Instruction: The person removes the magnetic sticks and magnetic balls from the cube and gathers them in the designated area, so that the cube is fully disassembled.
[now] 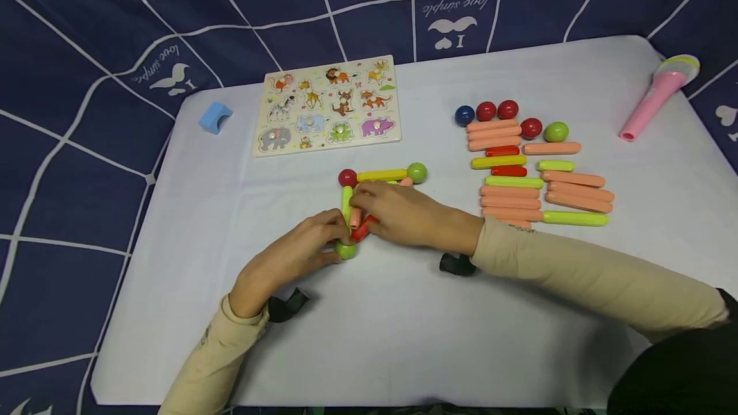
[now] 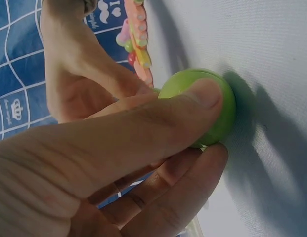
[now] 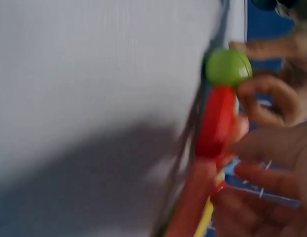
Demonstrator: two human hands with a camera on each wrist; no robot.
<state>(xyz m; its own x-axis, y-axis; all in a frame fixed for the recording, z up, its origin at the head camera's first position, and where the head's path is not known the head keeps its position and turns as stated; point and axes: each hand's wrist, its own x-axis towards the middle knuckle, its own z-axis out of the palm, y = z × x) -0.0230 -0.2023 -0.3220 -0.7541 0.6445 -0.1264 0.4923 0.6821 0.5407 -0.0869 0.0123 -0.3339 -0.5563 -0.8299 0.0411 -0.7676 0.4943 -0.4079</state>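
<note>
A half-built frame of magnetic sticks and balls lies mid-table: a red ball (image 1: 348, 177), a yellow stick (image 1: 382, 175), a green ball (image 1: 417, 172) and a light green stick (image 1: 346, 200) running toward me. My left hand (image 1: 337, 240) pinches the near green ball (image 1: 346, 250) against the cloth; up close, the thumb (image 2: 205, 96) lies over this ball (image 2: 223, 111). My right hand (image 1: 369, 210) grips a red stick (image 1: 362, 230) next to a pink stick (image 1: 355, 217). The blurred right wrist view shows the red stick (image 3: 215, 121) reaching that green ball (image 3: 228, 67).
Spare pink, green, yellow and red sticks (image 1: 539, 184) and several balls (image 1: 497, 111) lie at the right. An animal puzzle board (image 1: 327, 106) and a blue block (image 1: 215, 116) sit further back, and a pink toy microphone (image 1: 657, 96) lies far right. The white cloth (image 1: 403, 332) covers the table.
</note>
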